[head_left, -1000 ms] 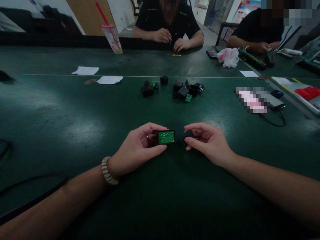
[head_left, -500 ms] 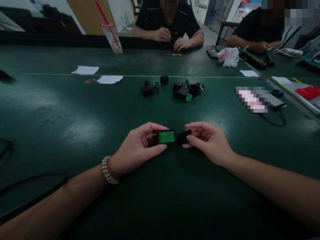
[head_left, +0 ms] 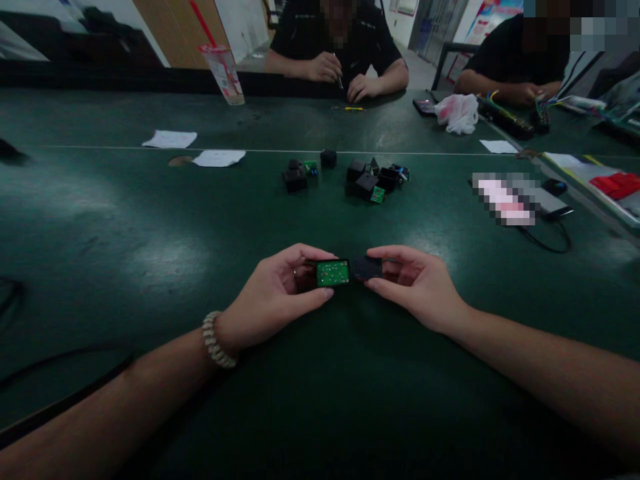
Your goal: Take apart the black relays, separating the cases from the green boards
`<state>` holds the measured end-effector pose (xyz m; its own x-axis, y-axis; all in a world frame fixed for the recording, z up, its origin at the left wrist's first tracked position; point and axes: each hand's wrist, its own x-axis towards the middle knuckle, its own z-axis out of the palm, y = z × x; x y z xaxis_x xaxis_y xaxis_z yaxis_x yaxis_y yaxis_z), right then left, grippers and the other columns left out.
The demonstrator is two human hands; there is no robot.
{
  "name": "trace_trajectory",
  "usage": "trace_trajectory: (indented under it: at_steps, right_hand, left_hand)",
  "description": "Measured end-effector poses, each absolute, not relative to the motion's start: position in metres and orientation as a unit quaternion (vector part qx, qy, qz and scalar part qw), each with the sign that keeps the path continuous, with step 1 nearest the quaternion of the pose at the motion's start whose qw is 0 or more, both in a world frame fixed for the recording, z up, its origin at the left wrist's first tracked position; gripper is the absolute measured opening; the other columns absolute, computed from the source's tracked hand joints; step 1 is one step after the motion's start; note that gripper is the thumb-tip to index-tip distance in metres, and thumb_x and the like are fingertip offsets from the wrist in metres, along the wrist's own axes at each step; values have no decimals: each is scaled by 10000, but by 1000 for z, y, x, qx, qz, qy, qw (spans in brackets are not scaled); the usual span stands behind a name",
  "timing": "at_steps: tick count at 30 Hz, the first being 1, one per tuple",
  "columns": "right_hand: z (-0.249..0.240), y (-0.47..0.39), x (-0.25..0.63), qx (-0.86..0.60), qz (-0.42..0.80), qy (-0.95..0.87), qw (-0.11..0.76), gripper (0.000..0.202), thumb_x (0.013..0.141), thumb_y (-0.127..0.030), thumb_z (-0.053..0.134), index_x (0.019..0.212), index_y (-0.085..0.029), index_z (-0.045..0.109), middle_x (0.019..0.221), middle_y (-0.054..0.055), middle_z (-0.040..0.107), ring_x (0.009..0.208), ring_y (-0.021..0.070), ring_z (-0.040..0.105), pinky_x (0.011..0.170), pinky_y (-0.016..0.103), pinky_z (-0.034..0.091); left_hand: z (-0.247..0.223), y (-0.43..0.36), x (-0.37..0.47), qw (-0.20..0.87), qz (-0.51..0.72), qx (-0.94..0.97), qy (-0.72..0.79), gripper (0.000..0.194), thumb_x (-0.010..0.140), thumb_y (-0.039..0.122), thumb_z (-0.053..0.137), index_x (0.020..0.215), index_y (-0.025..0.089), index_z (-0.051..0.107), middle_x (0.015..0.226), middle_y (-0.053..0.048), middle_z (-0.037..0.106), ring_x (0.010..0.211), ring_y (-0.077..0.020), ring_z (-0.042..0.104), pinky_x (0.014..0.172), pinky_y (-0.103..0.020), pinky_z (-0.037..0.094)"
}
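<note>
My left hand (head_left: 285, 283) grips a small black plastic case between thumb and fingers. Inside the case, a green circuit board (head_left: 333, 273) faces up, dotted with solder points. Close beside its right edge is a flat black cover (head_left: 367, 267), pinched by my right hand (head_left: 417, 283) with its broad face turned up. Whether the cover touches the case, I cannot tell. Both hands are low over the dark green table (head_left: 280, 400).
Beyond my hands lie a left cluster of black cases (head_left: 295, 180) and a right cluster (head_left: 367, 183) with small boards. White papers (head_left: 220, 158), a drink cup (head_left: 225, 75), a plastic bag (head_left: 457, 113) and a blurred-out device (head_left: 505, 200) are farther off. Two people sit opposite.
My right hand has turned the black cover from tilted to flatter, showing its broad face, and its thumb has shifted left. My left hand and the case are unchanged.
</note>
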<state>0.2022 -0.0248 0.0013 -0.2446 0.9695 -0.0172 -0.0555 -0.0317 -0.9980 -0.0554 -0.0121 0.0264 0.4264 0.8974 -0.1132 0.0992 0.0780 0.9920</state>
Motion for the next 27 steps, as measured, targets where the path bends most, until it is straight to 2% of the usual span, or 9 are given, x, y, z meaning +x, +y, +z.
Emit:
trace_trajectory:
  at_steps: [8,13,18,27]
  right_hand:
    - [3,-24,202,-419,567,-537,464,287,800,-249,922,1063,-221,811,880,15,831,789,143,809,716,256,673]
    - [2,-23,200,-367,609,-514,480,170,874,-258,882,1021,-201,819,948,45,866,854,159,847,777,261,712]
    - [2,-24,199,-359,626,-498,481,180,871,-273,892,1011,-183,823,920,57,867,802,169,853,718,250,720]
    - [2,-24,199,-363,629,-494,479,203,850,-286,911,1001,-188,817,922,56,862,805,167,850,728,251,711]
  left_hand:
    - [25,-11,-56,599,330,594,423,409,817,180,871,1196,187,717,1221,-79,797,1117,-235,772,1016,-418,639]
    - [25,-11,-55,602,333,595,416,411,821,186,868,1202,187,713,1226,-84,799,1123,-242,775,1019,-428,639]
    - [28,-12,-54,603,331,593,419,409,816,187,868,1194,190,712,1243,-82,798,1146,-243,773,1047,-433,631]
    - [27,-12,-54,603,332,591,420,406,814,190,870,1190,192,715,1243,-89,796,1147,-255,770,1048,-450,627]
